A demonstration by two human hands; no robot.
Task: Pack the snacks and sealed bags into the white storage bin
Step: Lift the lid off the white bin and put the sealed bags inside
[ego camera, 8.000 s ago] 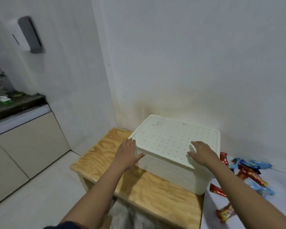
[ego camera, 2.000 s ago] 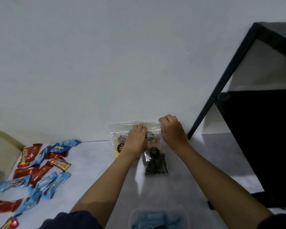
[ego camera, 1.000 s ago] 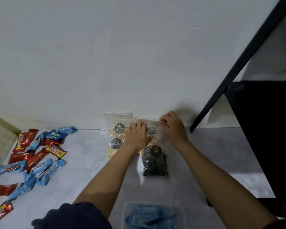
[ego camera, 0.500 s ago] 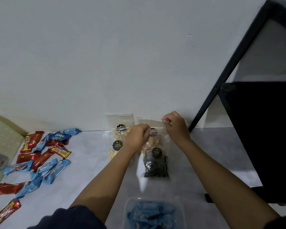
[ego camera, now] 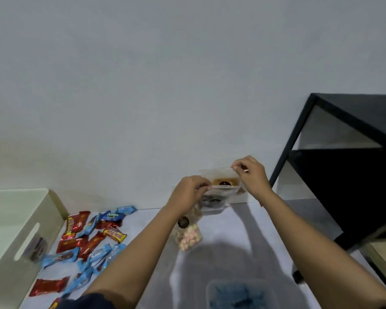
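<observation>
Both hands hold a clear sealed bag (ego camera: 221,190) lifted off the grey counter near the wall. My left hand (ego camera: 188,194) pinches its top left edge and my right hand (ego camera: 250,172) pinches its top right corner. The bag holds dark and brown snacks and hangs tilted. A second clear bag (ego camera: 187,236) with pale pink and yellow pieces lies on the counter below my left wrist. The white storage bin (ego camera: 20,228) stands open at the left edge. Red and blue snack wrappers (ego camera: 91,239) lie scattered beside it.
A clear lidded tub (ego camera: 236,293) with blue contents sits at the counter's near edge. A black metal shelf frame (ego camera: 343,166) stands at the right against the white wall. Grey counter surface (ego camera: 243,233) stretches between the bags and the shelf.
The sealed bag of dark snacks has been lifted off the counter by both hands. The view has swung left, bringing the open white bin into sight.
</observation>
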